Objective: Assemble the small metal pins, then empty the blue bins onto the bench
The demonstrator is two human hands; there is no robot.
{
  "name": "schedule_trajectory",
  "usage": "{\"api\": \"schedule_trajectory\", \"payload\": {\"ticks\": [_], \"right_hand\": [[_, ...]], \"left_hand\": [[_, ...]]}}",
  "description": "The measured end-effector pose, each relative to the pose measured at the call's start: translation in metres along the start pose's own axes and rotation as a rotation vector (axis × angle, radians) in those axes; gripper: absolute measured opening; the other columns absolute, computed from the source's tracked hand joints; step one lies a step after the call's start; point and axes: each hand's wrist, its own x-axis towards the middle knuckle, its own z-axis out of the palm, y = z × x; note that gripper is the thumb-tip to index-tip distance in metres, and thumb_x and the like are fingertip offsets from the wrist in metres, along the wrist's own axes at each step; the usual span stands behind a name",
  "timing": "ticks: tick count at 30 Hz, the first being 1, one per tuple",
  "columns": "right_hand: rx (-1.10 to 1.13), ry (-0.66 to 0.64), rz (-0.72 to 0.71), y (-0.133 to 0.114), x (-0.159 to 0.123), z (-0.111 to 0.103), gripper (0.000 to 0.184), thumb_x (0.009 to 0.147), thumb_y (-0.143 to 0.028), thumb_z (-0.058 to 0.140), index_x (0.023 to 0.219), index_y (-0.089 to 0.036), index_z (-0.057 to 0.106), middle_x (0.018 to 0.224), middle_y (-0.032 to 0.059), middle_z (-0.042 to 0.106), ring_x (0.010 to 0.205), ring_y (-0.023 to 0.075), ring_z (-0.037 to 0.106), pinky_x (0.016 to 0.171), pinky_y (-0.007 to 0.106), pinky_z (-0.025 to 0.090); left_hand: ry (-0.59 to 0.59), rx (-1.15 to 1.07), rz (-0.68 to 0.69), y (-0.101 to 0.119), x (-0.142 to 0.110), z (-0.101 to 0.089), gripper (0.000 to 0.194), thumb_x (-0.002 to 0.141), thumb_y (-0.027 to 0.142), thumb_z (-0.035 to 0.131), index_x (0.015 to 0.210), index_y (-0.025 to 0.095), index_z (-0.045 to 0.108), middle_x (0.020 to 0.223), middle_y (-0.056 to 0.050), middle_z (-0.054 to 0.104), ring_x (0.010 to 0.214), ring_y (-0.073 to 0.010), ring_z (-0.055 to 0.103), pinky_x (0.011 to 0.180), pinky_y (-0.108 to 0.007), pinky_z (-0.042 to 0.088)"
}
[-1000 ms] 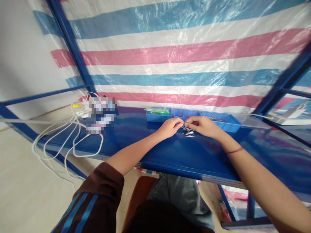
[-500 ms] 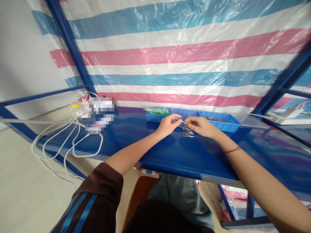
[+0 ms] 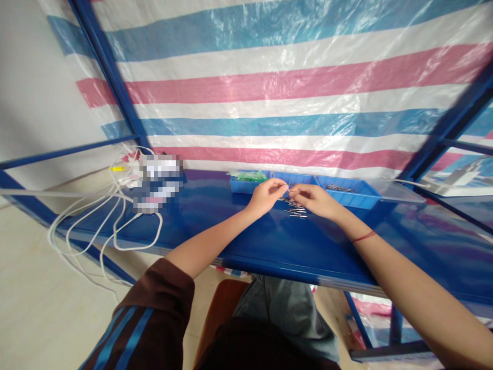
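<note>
My left hand (image 3: 268,196) and my right hand (image 3: 313,198) meet fingertip to fingertip above the blue tabletop (image 3: 246,241). Both are closed in a pinch, and what sits between the fingers is too small to name. Under them lies a loose row of thin metal pins (image 3: 296,211), partly covered by the hands. Just behind stands a row of blue bins: the left bin (image 3: 242,186) holds green pieces (image 3: 252,176) in clear plastic, and the right bin (image 3: 356,198) holds more thin metal pieces (image 3: 338,188). My hands partly hide the middle bin.
White cables (image 3: 125,248) loop over the table's left end beside a blurred-out object (image 3: 158,182). A clear plastic lid (image 3: 402,191) lies right of the bins. Blue frame posts (image 3: 115,77) and a striped sheet (image 3: 269,87) stand behind.
My left thumb and fingertips have shifted slightly, and my right fingers have moved a little left and up. Both hands stay pinched together over the pins.
</note>
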Motion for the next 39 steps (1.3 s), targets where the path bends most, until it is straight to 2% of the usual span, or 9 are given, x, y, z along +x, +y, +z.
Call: {"api": "schedule_trajectory", "payload": {"ticks": [5, 11, 17, 20, 22, 26, 32, 36, 39], "right_hand": [[-0.02, 0.257, -0.023, -0.004, 0.0, 0.0, 0.032, 0.077, -0.05, 0.058, 0.08, -0.018, 0.06, 0.071, 0.0039, 0.062, 0.062, 0.0147, 0.053, 0.059, 0.028, 0.044], [-0.19, 0.272, -0.007, -0.01, -0.002, -0.017, 0.032, 0.083, -0.047, 0.049, 0.07, -0.019, 0.059, 0.067, 0.0032, 0.062, 0.062, 0.0157, 0.054, 0.062, 0.028, 0.043], [-0.588, 0.532, 0.347, 0.02, -0.012, -0.066, 0.025, 0.081, -0.036, 0.049, 0.081, -0.016, 0.065, 0.083, 0.0121, 0.07, 0.079, 0.024, 0.063, 0.071, 0.031, 0.043], [-0.806, 0.436, 0.569, 0.037, -0.02, -0.081, 0.031, 0.082, -0.039, 0.047, 0.087, -0.016, 0.068, 0.093, 0.0168, 0.07, 0.086, 0.0307, 0.063, 0.07, 0.036, 0.042], [-0.878, 0.405, 0.611, 0.041, -0.023, -0.083, 0.036, 0.083, -0.043, 0.046, 0.092, -0.016, 0.068, 0.097, 0.0176, 0.07, 0.089, 0.0338, 0.063, 0.07, 0.037, 0.042], [-0.842, 0.438, 0.401, 0.028, -0.017, -0.073, 0.038, 0.084, -0.041, 0.044, 0.093, -0.014, 0.068, 0.092, 0.0164, 0.071, 0.085, 0.0287, 0.064, 0.071, 0.034, 0.042], [-0.539, 0.049, 0.007, 0.01, -0.004, -0.037, 0.028, 0.082, -0.035, 0.046, 0.08, -0.02, 0.069, 0.076, 0.0044, 0.07, 0.066, 0.0183, 0.061, 0.065, 0.029, 0.043], [-0.408, -0.23, -0.036, 0.015, -0.003, -0.018, 0.024, 0.078, -0.04, 0.057, 0.081, -0.021, 0.071, 0.073, 0.0029, 0.07, 0.063, 0.0171, 0.061, 0.06, 0.027, 0.043], [-0.393, -0.262, -0.054, 0.019, -0.002, -0.01, 0.023, 0.077, -0.039, 0.059, 0.081, -0.02, 0.071, 0.073, 0.004, 0.069, 0.062, 0.017, 0.06, 0.06, 0.028, 0.043]], "left_hand": [[0.011, 0.025, -0.014, 0.0, 0.003, -0.002, 0.015, 0.085, 0.026, 0.057, 0.093, 0.014, 0.062, 0.092, -0.005, 0.067, 0.079, -0.012, 0.062, 0.075, -0.025, 0.049], [-0.096, 0.186, -0.077, 0.001, 0.0, -0.003, 0.021, 0.087, 0.031, 0.054, 0.098, 0.015, 0.063, 0.094, -0.005, 0.068, 0.082, -0.0135, 0.062, 0.081, -0.028, 0.049], [-0.342, 0.614, 0.206, 0.002, -0.007, -0.008, 0.025, 0.089, 0.03, 0.052, 0.108, 0.019, 0.064, 0.106, -0.006, 0.065, 0.098, -0.0172, 0.06, 0.094, -0.032, 0.044], [-0.443, 0.779, 0.253, -0.001, -0.008, -0.009, 0.026, 0.09, 0.034, 0.05, 0.106, 0.023, 0.067, 0.114, -0.005, 0.064, 0.107, -0.0197, 0.057, 0.096, -0.034, 0.041], [-0.493, 0.835, 0.256, -0.004, -0.007, -0.009, 0.026, 0.091, 0.035, 0.049, 0.104, 0.024, 0.069, 0.114, -0.003, 0.065, 0.105, -0.0196, 0.058, 0.093, -0.033, 0.041], [-0.54, 0.835, 0.262, -0.005, -0.006, -0.009, 0.024, 0.091, 0.031, 0.049, 0.097, 0.026, 0.071, 0.109, -0.001, 0.067, 0.102, -0.0171, 0.061, 0.087, -0.028, 0.042], [-0.527, 0.898, 0.235, 0.003, -0.007, -0.007, 0.023, 0.092, 0.03, 0.047, 0.09, 0.023, 0.069, 0.097, -0.002, 0.067, 0.095, -0.0174, 0.061, 0.081, -0.027, 0.042], [-0.522, 0.98, 0.213, 0.006, -0.009, -0.006, 0.026, 0.094, 0.03, 0.041, 0.095, 0.022, 0.066, 0.101, -0.004, 0.065, 0.097, -0.0206, 0.06, 0.081, -0.031, 0.043], [-0.521, 1.03, 0.194, 0.005, -0.01, -0.005, 0.029, 0.096, 0.03, 0.036, 0.097, 0.02, 0.064, 0.106, -0.006, 0.063, 0.099, -0.023, 0.059, 0.082, -0.035, 0.045]]}}
